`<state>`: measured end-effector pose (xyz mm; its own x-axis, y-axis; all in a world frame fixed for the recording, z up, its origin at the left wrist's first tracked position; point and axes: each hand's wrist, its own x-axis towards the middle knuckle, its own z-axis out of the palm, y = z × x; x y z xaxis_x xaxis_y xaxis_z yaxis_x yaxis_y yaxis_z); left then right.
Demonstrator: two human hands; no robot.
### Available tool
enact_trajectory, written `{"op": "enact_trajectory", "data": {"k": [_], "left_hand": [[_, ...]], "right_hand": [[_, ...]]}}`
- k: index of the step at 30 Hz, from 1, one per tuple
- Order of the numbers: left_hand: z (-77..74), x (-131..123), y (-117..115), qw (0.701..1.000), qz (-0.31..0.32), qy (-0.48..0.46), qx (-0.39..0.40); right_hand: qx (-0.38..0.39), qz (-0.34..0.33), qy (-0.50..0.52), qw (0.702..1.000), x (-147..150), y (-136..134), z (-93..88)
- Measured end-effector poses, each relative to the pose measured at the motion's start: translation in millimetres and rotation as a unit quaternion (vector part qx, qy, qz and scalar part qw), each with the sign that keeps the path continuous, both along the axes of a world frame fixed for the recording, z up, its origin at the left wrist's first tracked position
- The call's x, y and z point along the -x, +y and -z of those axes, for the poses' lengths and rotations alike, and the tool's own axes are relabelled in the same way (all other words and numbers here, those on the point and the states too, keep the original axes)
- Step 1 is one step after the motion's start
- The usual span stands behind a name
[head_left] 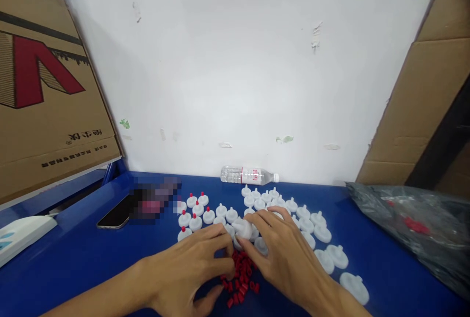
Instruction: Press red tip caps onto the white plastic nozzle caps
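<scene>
My left hand [191, 265] and my right hand [284, 251] meet over the middle of a blue table [81, 253]. The right fingers pinch a white round cap [244, 229]; the left fingertips close in beside it, and what they hold is hidden. Under the hands lies a pile of small red plugs [240, 278]. Several white caps with red plugs fitted [194, 209] stand to the left. Several plain white caps [312, 229] spread to the right and behind.
A clear water bottle [249, 175] lies against the white wall. A phone [115, 216] rests at left beside a blurred patch. Cardboard boxes stand at left [47, 97] and right [422, 92]. A dark plastic bag [414, 224] sits at right.
</scene>
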<state>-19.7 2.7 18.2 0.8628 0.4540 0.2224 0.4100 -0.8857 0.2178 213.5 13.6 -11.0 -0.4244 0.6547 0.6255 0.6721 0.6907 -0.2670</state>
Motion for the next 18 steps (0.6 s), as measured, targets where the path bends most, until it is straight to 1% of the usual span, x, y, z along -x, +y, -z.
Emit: {"op": "enact_trajectory", "data": {"k": [7, 18], "left_hand": [[3.0, 0.0, -0.7, 0.999, -0.003, 0.038, -0.012], [7.0, -1.8, 1.6, 0.999, 0.011, 0.042, -0.03]], "right_hand": [[-0.005, -0.01, -0.005, 1.0, 0.5, 0.6, 1.3], [-0.007, -0.009, -0.014, 1.0, 0.4, -1.2, 1.2]]}}
